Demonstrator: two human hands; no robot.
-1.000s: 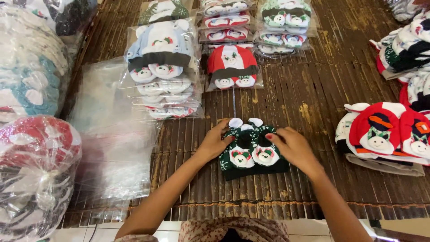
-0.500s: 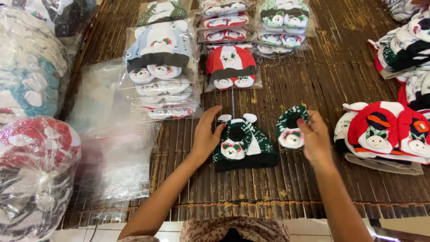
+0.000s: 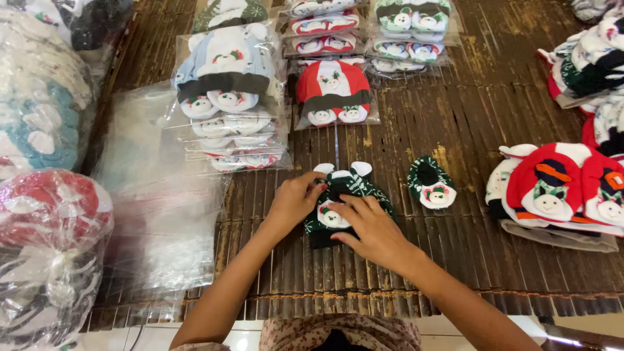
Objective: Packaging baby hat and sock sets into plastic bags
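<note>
A dark green knitted baby hat (image 3: 344, 185) with white ears lies flat on the brown slatted mat (image 3: 455, 260) in front of me. My left hand (image 3: 296, 201) rests on its left edge, fingers curled against the knit. My right hand (image 3: 367, 227) lies over the hat's lower right part, fingertips by a small white-faced bootie (image 3: 330, 216) that sits on the hat. A second matching green bootie (image 3: 431, 182) lies apart on the mat to the right, touched by neither hand.
Clear bags of packed hat sets (image 3: 227, 97) and a red set (image 3: 333, 92) lie beyond the hat. A pile of empty plastic bags (image 3: 162, 195) sits left. Loose red and white hats (image 3: 559, 192) stack at right. Big bagged bundles (image 3: 45, 240) fill the left edge.
My right hand set one green bootie down on the mat to the right, then came back onto the hat. My left hand stayed at the hat's left edge.
</note>
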